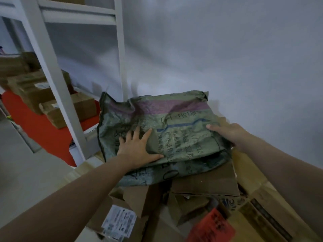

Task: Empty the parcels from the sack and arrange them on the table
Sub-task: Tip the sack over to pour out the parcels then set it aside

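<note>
1. Cardboard parcels [204, 182] lie heaped nearest the camera, brown boxes tilted against one another; one at the near left carries a white printed label [119, 220], and a red piece [212, 226] pokes out at the near right
2. Above and beyond that heap lies the sack [162, 128], a flattened, creased grey-green woven bag with a purple band, a blue line and dark printed characters; it rests on top of the parcels, up against the pale wall [227, 49]
3. Its long axis runs left to right across the view, roughly along the wall; the purple band lies on the far side, and a second fold of the fabric shows under its near edge. Which end is the mouth cannot be told
4. Left hand [138, 149] lies flat on the sack's near-left part, fingers spread wide and straight, thumb stretched along the near fold, pressing on the fabric
5. Right hand [227, 131] is at the sack's right end, fingers reaching leftwards over the fabric; whether they curl round the edge or merely rest there cannot be told
6. Whether a counter carries the heap is hidden by the boxes
7. At the far left stands a white shelf rack [52, 81] with more cardboard boxes [57, 109] on a red surface
</note>
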The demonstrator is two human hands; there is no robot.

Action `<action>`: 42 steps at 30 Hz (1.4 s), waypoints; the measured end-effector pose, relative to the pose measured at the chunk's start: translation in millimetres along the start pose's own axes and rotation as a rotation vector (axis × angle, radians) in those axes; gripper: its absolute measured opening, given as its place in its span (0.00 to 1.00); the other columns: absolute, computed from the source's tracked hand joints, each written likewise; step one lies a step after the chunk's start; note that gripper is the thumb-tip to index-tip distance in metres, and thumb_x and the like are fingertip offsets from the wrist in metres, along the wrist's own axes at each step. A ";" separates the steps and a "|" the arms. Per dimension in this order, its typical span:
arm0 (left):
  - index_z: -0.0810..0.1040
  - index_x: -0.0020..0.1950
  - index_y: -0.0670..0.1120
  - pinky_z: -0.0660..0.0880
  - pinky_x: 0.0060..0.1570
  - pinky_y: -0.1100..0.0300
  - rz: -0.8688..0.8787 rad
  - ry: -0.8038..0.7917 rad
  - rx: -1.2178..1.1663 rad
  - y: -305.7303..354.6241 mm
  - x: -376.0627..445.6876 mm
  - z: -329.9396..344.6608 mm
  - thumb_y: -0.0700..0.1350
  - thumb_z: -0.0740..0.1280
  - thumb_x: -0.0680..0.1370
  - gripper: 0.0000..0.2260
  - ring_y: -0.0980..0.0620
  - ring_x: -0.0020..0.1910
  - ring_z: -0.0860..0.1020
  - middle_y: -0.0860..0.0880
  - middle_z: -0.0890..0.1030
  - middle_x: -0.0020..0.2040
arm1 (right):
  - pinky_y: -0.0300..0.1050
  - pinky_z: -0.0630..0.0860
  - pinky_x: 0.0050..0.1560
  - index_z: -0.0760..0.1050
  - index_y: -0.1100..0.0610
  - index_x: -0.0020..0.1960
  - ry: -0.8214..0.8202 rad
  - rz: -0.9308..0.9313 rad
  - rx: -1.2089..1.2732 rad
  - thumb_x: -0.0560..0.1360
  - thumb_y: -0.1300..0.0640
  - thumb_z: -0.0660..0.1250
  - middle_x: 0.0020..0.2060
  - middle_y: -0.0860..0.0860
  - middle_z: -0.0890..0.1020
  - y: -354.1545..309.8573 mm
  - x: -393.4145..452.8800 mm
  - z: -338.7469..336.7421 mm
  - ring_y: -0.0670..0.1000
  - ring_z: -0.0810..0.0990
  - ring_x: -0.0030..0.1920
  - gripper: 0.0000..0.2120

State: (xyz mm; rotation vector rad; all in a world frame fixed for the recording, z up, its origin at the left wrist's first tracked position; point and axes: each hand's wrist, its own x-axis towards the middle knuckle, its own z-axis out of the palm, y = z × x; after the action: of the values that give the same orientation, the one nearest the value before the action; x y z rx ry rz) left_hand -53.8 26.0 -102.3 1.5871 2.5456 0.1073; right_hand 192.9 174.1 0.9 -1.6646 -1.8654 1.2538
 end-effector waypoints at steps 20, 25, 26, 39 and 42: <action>0.38 0.78 0.62 0.45 0.71 0.29 0.338 0.373 0.001 156.4 37.9 -93.2 0.85 0.53 0.56 0.57 0.39 0.78 0.37 0.50 0.29 0.78 | 0.53 0.82 0.49 0.76 0.57 0.64 0.179 -0.049 0.823 0.79 0.57 0.66 0.52 0.55 0.85 64.2 -27.3 -134.8 0.56 0.85 0.51 0.14; 0.31 0.76 0.61 0.43 0.69 0.27 0.372 0.046 0.176 210.3 49.9 -34.0 0.85 0.54 0.55 0.59 0.38 0.78 0.36 0.48 0.30 0.78 | 0.57 0.79 0.59 0.79 0.58 0.59 0.335 -0.018 0.753 0.73 0.60 0.73 0.54 0.55 0.84 123.8 -36.9 -148.0 0.57 0.83 0.53 0.15; 0.32 0.77 0.61 0.42 0.70 0.27 0.374 0.005 0.177 215.4 51.3 -27.2 0.85 0.55 0.55 0.59 0.38 0.78 0.38 0.48 0.31 0.78 | 0.56 0.80 0.58 0.80 0.58 0.57 0.359 -0.044 0.748 0.72 0.61 0.75 0.52 0.55 0.85 125.7 -38.0 -149.9 0.57 0.83 0.53 0.14; 0.50 0.79 0.59 0.45 0.75 0.37 0.479 0.073 0.017 192.2 51.0 2.9 0.76 0.55 0.69 0.43 0.45 0.79 0.51 0.50 0.49 0.81 | 0.48 0.72 0.63 0.78 0.67 0.42 0.312 -0.655 0.067 0.71 0.61 0.72 0.74 0.40 0.67 1.3 -6.8 -76.3 0.39 0.71 0.62 0.09; 0.72 0.71 0.54 0.59 0.73 0.49 0.551 0.431 -0.206 150.8 45.2 -10.8 0.65 0.56 0.77 0.27 0.49 0.70 0.70 0.52 0.72 0.72 | 0.50 0.73 0.60 0.75 0.69 0.42 0.368 -0.739 -0.180 0.72 0.59 0.71 0.74 0.44 0.68 -12.8 0.8 -56.4 0.45 0.73 0.60 0.12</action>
State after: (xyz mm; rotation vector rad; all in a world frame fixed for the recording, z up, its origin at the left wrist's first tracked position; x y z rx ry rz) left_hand 58.7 133.2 -75.0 2.3215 2.1684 0.8173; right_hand 226.7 197.2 41.8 -1.0037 -2.0865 0.4571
